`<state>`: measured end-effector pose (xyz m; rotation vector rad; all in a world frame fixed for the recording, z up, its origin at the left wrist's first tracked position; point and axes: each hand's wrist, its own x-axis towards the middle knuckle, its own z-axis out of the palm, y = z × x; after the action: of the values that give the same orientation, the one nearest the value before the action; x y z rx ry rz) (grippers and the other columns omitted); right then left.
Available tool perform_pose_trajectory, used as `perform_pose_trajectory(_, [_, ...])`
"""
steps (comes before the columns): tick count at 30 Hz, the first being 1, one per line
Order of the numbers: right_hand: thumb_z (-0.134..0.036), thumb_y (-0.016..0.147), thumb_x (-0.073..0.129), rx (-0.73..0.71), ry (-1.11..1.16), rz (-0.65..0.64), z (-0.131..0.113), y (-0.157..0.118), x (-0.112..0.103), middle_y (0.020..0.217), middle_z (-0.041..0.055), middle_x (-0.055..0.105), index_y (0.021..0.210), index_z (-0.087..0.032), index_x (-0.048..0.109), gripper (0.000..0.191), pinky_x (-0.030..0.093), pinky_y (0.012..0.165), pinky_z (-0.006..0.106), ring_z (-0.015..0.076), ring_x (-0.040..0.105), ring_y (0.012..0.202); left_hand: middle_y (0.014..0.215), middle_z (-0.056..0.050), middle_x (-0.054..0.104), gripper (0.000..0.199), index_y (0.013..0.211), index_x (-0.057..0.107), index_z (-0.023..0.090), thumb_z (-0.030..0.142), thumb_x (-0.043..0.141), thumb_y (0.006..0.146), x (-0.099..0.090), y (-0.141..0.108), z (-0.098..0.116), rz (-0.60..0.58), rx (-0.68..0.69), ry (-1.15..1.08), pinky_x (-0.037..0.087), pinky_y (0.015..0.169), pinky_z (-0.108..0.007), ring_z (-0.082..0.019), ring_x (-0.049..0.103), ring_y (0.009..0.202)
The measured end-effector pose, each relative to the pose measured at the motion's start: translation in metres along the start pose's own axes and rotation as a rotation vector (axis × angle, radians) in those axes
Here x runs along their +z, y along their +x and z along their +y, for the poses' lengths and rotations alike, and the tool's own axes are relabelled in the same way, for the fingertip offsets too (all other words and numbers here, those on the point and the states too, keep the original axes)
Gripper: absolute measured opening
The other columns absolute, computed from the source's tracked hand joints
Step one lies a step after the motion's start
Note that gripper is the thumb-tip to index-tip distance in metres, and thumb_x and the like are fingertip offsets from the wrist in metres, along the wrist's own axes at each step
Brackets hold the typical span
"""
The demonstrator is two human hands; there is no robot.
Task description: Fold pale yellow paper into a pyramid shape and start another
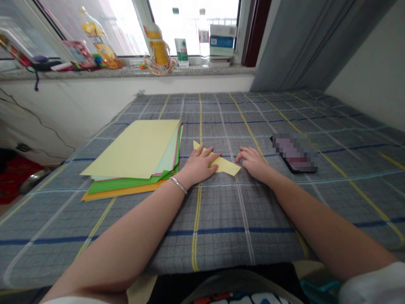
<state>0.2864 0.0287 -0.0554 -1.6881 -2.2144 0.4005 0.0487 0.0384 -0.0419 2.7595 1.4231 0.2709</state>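
Note:
A small folded piece of pale yellow paper [228, 165] lies on the plaid cloth in front of me. My left hand [202, 164] rests flat over its middle, fingers spread, and hides part of it. One pointed tip shows beyond the fingers, and a blunt end sticks out to the right. Just right of that end is my right hand [252, 162], resting on the cloth with its fingers loosely bent and apart. Nothing shows in its grasp. To the left lies a stack of coloured paper sheets [136, 147], pale yellow on top, with green and orange edges below.
A phone [294, 154] with a blurred screen lies right of my right hand. The plaid cloth [221, 211] covers the surface. Bottles, a yellow cup [158, 46], a tube [182, 52] and boxes [222, 40] stand along the windowsill. A grey curtain [294, 46] hangs at the back right.

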Motion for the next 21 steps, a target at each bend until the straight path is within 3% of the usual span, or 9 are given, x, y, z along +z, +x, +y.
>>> perform_pose_trajectory(3, [-0.028,0.087,0.046,-0.029,-0.009,0.028,-0.005,-0.004,-0.001,0.142,0.0097,0.051,0.089,-0.022,0.062,0.018,0.022,0.112,0.059,0.0297,0.032,0.140,0.149,-0.011,0.044,0.045,0.141,0.047,0.025,0.034,0.039,0.098,0.003,-0.004,0.004,0.073,0.033,0.048,0.031,0.109,-0.061,-0.036,0.033,0.140])
perform_pose_trajectory(8, [-0.046,0.081,0.061,-0.098,-0.084,0.053,-0.017,-0.014,0.000,0.143,0.0131,0.049,0.092,-0.021,0.058,0.027,0.021,0.113,0.059,0.0342,0.031,0.140,0.152,-0.010,0.039,0.050,0.145,0.040,0.024,0.044,0.034,0.100,-0.001,-0.005,0.009,0.011,0.068,0.061,0.024,0.110,-0.065,-0.035,0.028,0.142])
perform_pose_trajectory(15, [-0.044,0.080,0.063,-0.112,-0.097,0.077,-0.021,-0.015,0.001,0.142,0.0136,0.051,0.089,-0.021,0.055,0.026,0.026,0.113,0.058,0.0352,0.035,0.138,0.156,-0.014,0.031,0.058,0.149,0.036,0.027,0.054,0.031,0.097,0.000,0.004,0.008,-0.031,-0.280,0.095,0.022,0.114,-0.055,-0.039,0.024,0.144])
perform_pose_trajectory(21, [-0.049,0.077,0.066,-0.110,-0.098,0.105,-0.023,-0.013,0.002,0.137,0.0152,0.054,0.078,-0.021,0.053,0.031,0.028,0.112,0.057,0.0358,0.038,0.137,0.155,-0.016,0.032,0.062,0.149,0.036,0.025,0.056,0.032,0.096,0.002,0.006,0.006,-0.042,-0.331,0.083,0.020,0.114,-0.056,-0.039,0.024,0.144])
